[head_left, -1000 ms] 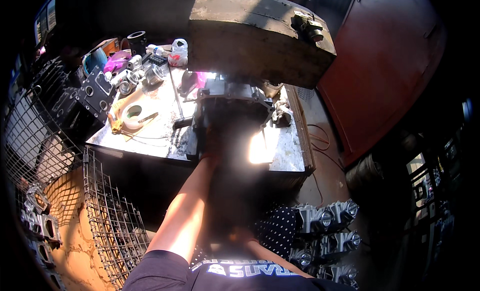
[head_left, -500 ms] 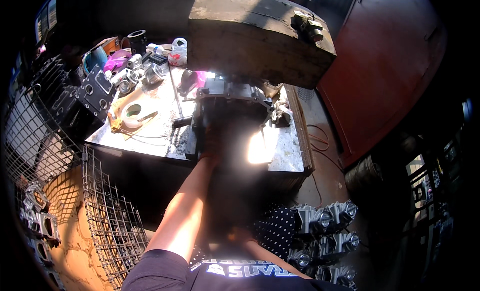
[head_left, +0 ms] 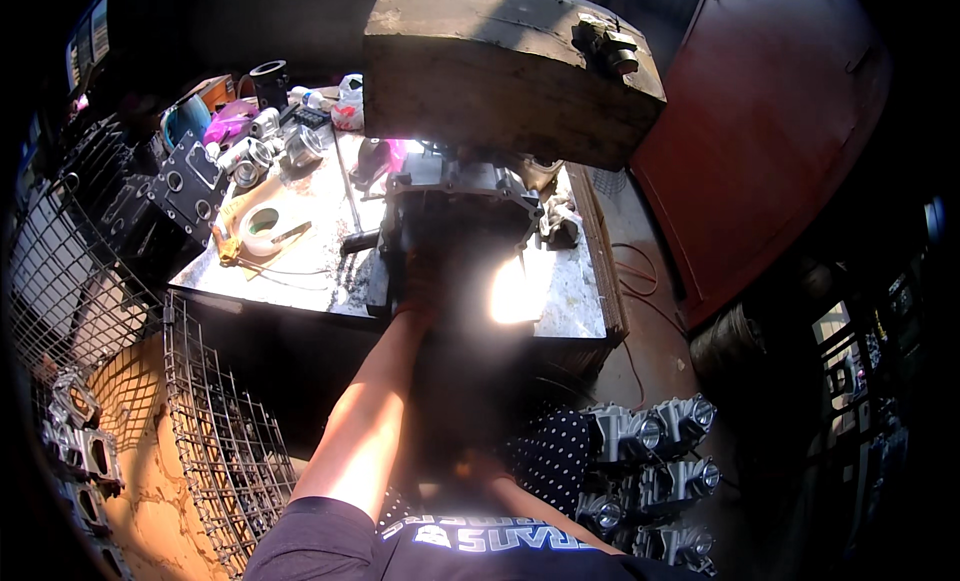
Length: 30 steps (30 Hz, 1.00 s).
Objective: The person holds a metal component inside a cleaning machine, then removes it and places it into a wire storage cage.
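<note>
Can see a white-topped table (head_left: 580,296), with a big boxy block (head_left: 500,86) above. Under the block, on the table, a grey metal casing (head_left: 430,171). Left hand (head_left: 416,281) at the casing's dark front, right hand (head_left: 480,468) lower down, in a blur: cannot tell how open, or if holding anything, for both. Left of the casing, a white tape roll (head_left: 260,246).

Casting (head_left: 428,175) is silver; cloth (head_left: 553,446), dotted; panel (head_left: 762,131), red.

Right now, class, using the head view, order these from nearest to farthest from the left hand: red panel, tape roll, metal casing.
1. Metal casing: directly ahead of the left hand.
2. Tape roll: left, on the table.
3. Red panel: far right, beyond the table.
</note>
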Each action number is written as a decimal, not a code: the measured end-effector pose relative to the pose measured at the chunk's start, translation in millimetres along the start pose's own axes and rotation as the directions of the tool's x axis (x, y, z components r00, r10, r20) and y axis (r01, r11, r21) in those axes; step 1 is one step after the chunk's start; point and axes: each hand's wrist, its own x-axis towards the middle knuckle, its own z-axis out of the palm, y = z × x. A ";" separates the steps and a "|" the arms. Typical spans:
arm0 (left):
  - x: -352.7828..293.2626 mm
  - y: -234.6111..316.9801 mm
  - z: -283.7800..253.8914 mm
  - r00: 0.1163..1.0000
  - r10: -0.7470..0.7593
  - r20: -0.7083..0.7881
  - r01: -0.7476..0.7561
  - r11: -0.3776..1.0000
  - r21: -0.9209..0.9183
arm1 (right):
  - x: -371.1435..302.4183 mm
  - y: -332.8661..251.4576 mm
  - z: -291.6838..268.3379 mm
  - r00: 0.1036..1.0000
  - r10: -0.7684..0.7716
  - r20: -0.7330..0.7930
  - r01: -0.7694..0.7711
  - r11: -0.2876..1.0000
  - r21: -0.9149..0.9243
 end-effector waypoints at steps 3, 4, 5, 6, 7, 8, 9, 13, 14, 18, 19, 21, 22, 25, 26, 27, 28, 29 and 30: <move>2.9 3.2 -10.9 0.998 0.019 -0.052 -0.018 1.000 0.018 | 7.7 11.1 12.4 1.000 -0.028 -0.002 0.028 0.999 -0.032; 3.1 3.6 -13.7 0.991 0.047 -0.122 -0.042 0.998 0.038 | 13.0 15.6 17.2 1.000 -0.025 0.013 0.026 0.999 -0.041; 3.0 4.5 -16.3 0.998 0.033 -0.056 -0.030 0.999 0.041 | 13.1 13.2 15.3 0.999 -0.023 0.027 0.025 0.998 -0.050; 3.1 6.1 -18.6 1.000 0.019 0.009 -0.019 0.999 0.043 | 10.7 11.7 14.1 1.000 -0.023 0.007 0.024 0.999 -0.039; 3.0 7.4 -19.2 0.997 0.005 0.075 -0.009 0.999 0.047 | 7.3 10.7 13.1 1.000 -0.022 -0.014 0.022 0.999 -0.028; 2.7 7.7 -18.0 0.999 0.016 0.040 -0.017 0.999 0.031 | 3.5 8.4 10.3 0.999 -0.020 -0.035 0.020 1.000 -0.018; 2.2 7.3 -14.9 1.000 0.027 0.005 -0.027 1.000 0.016 | 3.4 8.8 11.1 0.999 -0.021 -0.036 0.021 1.000 -0.021; 0.4 -10.8 57.6 0.999 -0.037 0.038 0.034 0.996 0.078 | 10.7 13.0 18.3 0.999 -0.033 -0.037 0.031 0.998 -0.052; 2.5 -12.1 61.5 0.999 -0.035 0.006 0.035 0.998 0.046 | 13.5 13.1 18.4 0.998 -0.031 -0.049 0.028 0.998 -0.054; 1.3 -15.7 80.9 0.987 -0.128 -0.100 0.113 0.983 -0.143 | 21.8 25.3 22.5 0.966 -0.241 0.092 0.210 0.942 0.263; 5.0 -14.5 85.2 0.978 -0.170 -0.124 0.141 0.967 -0.214 | 31.8 39.9 23.1 0.921 -0.389 0.015 0.356 0.857 0.373; 18.0 -9.7 62.3 0.990 -0.065 -0.126 0.051 0.992 -0.111 | -22.9 -6.4 -94.6 0.876 -0.483 -0.002 0.424 0.768 0.480; 26.3 4.8 42.5 0.992 0.008 -0.123 -0.017 0.997 -0.079 | -51.9 -17.4 -167.9 0.766 -0.633 0.110 0.414 0.618 0.669; 17.1 -0.7 22.7 0.992 0.043 -0.120 -0.034 0.997 0.072 | -148.9 -74.4 -359.9 0.547 -0.794 -0.266 0.754 0.330 0.568; 10.2 -6.0 37.1 0.990 0.014 -0.137 -0.003 0.997 0.080 | -161.6 -79.5 -402.8 0.494 -0.760 -0.424 0.837 0.282 0.470; -3.4 -25.0 47.9 0.989 -0.050 -0.141 0.064 0.994 0.094 | -157.8 -91.3 -443.3 0.400 -0.733 -0.551 0.901 0.205 0.381; -11.5 -32.2 64.1 0.984 -0.094 -0.152 0.105 0.992 0.070 | -154.9 -112.8 -481.3 0.309 -0.687 -0.658 0.947 0.162 0.276; -14.4 -32.2 84.5 0.980 -0.126 -0.157 0.127 0.992 -0.003 | -151.5 -136.8 -518.3 0.242 -0.638 -0.731 0.970 0.162 0.180; -15.9 -36.6 91.3 0.975 -0.162 -0.151 0.155 0.986 -0.057 | -136.5 -173.1 -553.4 0.005 -0.677 -0.736 0.995 0.076 -0.063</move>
